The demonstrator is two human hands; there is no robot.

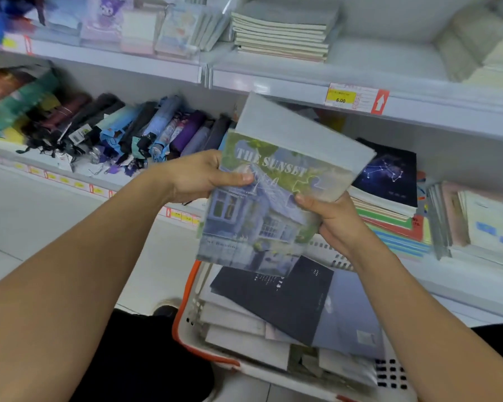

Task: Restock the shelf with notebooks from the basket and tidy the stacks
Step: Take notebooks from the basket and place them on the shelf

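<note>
Both the left hand (199, 177) and right hand (333, 220) grip fanned notebooks (262, 198) above the basket (186, 338); the loosely aligned grey one could slip free.

The front notebook (262, 204) shows a blue-grey house under green leaves, lettered white; the notebook behind it (296, 132) is plain grey. The basket (186, 323) is white with an orange rim. Right, a navy notebook (389, 172) bears white constellation lines. Folded umbrellas (145, 132) are black, blue, purple.
</note>
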